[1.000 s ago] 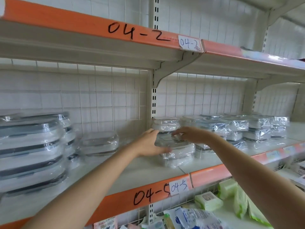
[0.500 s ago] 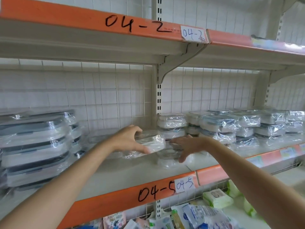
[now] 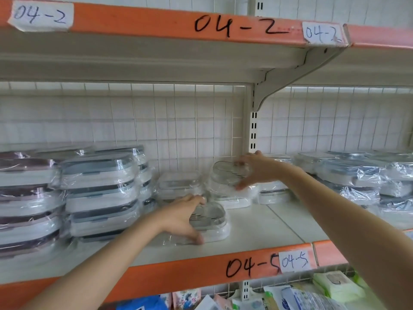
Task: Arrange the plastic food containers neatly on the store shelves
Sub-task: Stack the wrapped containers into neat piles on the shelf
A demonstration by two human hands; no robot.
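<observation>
Hands: two in shot; the left hand (image 3: 183,217) sits on a small wrapped container (image 3: 210,222) near the shelf's front, thumb down the near side and fingers curled over the lid, so it grips it; the right hand (image 3: 252,170) is spread wide across the side of a second small container (image 3: 225,175), thumb low and fingers up top, holding it.

Small containers: four I can count around the middle; the left-hand one sits flat on the shelf (image 3: 268,229); the right-hand one rides on top of another one (image 3: 232,201), tilted a bit; a fourth (image 3: 178,183) sits behind the left hand; all clear with greyish lids, shrink-wrapped; can't tell if anything's inside.

Big containers: two stacks at far left; the purple-rimmed stack (image 3: 24,202) shows about four; the blue-grey stack (image 3: 98,193) just beside it also four; more peek out behind, count unclear.

Right side: a bunch of wrapped containers (image 3: 357,175) past the upright post (image 3: 253,130), stacked two or three high; too blurry to count.

Labels: "04-2" on the upper orange edge (image 3: 241,26), written plus two paper tags; "04-5" on the lower edge (image 3: 252,266), written plus one tag.

Below: packets (image 3: 335,286) on the next shelf down.
</observation>
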